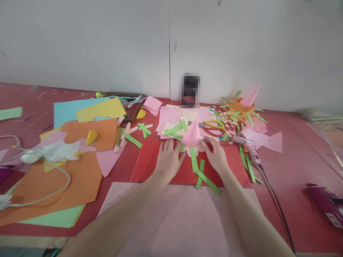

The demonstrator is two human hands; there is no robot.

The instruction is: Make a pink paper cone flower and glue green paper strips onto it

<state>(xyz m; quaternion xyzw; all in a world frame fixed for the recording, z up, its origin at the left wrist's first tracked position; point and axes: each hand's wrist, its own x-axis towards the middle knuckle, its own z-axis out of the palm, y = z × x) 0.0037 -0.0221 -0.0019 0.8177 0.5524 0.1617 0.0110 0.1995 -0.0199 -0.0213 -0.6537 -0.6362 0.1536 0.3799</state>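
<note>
Pink paper cone (pixel 192 135) stands upright, tip up, at the centre of the view, on the far edge of a red paper sheet (pixel 150 162) lying flat on the counter (pixel 294 171). Its base sits on a pale cutout (pixel 189 152), with green paper strips (pixel 207 181) running out from under it toward 5 and 6 o'clock.

The left hand (pixel 168 159) lies at 8 o'clock from the cone, palm down on the red sheet, fingers spread and gripping nothing. The right hand (pixel 216 154) lies at 4 o'clock, also palm down and loose, its fingertips just beside the cone's base. Whether either hand actually touches the cone cannot be told. The two hands are apart, with the cone between them.

Scissors (pixel 214 125) with yellow and orange handles lie at 2 o'clock, just behind the cone. A glue gun (pixel 250 150) rests at 3 o'clock, its black cord trailing toward the near edge. At 1 o'clock, by the wall (pixel 107 43), a second pink cone (pixel 250 95) sits on an orange paper shape with green strips.

From 8 to 10 o'clock lie loose sheets: orange paper (pixel 80 178), a yellow sheet (pixel 100 109) and a blue sheet (pixel 64 110), crossed by a white cable (pixel 48 194). A large pale pink sheet (pixel 174 214) lies at 6 o'clock under the forearms.
</note>
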